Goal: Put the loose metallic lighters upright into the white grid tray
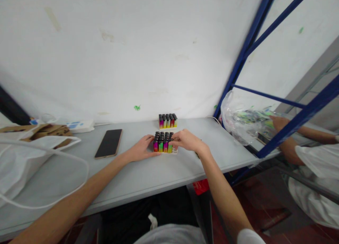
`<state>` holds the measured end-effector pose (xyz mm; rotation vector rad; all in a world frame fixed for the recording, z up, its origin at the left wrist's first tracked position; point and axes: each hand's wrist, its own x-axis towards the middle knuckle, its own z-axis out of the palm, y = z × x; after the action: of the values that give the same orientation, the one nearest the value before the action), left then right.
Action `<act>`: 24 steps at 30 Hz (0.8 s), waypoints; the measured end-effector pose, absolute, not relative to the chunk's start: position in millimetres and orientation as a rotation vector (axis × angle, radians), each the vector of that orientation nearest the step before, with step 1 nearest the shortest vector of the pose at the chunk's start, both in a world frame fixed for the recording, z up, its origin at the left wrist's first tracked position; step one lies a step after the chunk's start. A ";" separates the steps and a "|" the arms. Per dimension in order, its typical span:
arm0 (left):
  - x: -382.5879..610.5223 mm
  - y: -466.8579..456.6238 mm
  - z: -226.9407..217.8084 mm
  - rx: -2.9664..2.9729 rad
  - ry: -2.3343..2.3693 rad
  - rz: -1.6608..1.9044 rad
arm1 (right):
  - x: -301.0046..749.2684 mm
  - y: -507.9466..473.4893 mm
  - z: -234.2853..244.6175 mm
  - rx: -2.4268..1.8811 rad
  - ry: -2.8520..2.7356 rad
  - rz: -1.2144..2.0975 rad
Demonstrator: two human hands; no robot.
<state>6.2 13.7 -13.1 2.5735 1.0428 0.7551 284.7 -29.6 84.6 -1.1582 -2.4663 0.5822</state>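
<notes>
A white tray [175, 151] with upright lighters [160, 145] in rows stands on the table in front of me. The lighters have black tops and purple, green, pink and yellow bodies. My left hand [141, 148] grips the tray's left side, its thumb along the front edge and its fingers bent at the left. At the front right corner, the fingers of my right hand [186, 140] pinch a yellow-green lighter [170, 147] near its top. My right hand hides part of the tray's right column. Behind it sits a second block of lighters [167, 121], close to the wall.
A phone [108, 143] lies left of my left hand. Further left are a white bag [22, 162], brown cardboard [47, 132] and a white cable [87, 166]. At right, a clear plastic bag [235, 122] rests by a blue frame [235, 67], beyond which another person's arm [284, 131] shows.
</notes>
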 end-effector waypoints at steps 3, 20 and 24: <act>6.1 13.9 -13.9 2.577 1.047 0.756 | 287.7 -28.2 85.2 -1.150 -2.424 0.555; 5.1 11.2 -11.4 2.567 1.038 0.746 | 276.1 -25.2 79.3 -1.348 -2.456 0.611; 4.4 11.9 -10.9 2.571 1.058 0.720 | 291.8 -20.2 77.5 -1.352 -2.442 0.728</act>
<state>4.4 11.9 -10.9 2.5714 1.0577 0.7203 291.8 -20.2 77.5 -1.3519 -2.4416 0.7279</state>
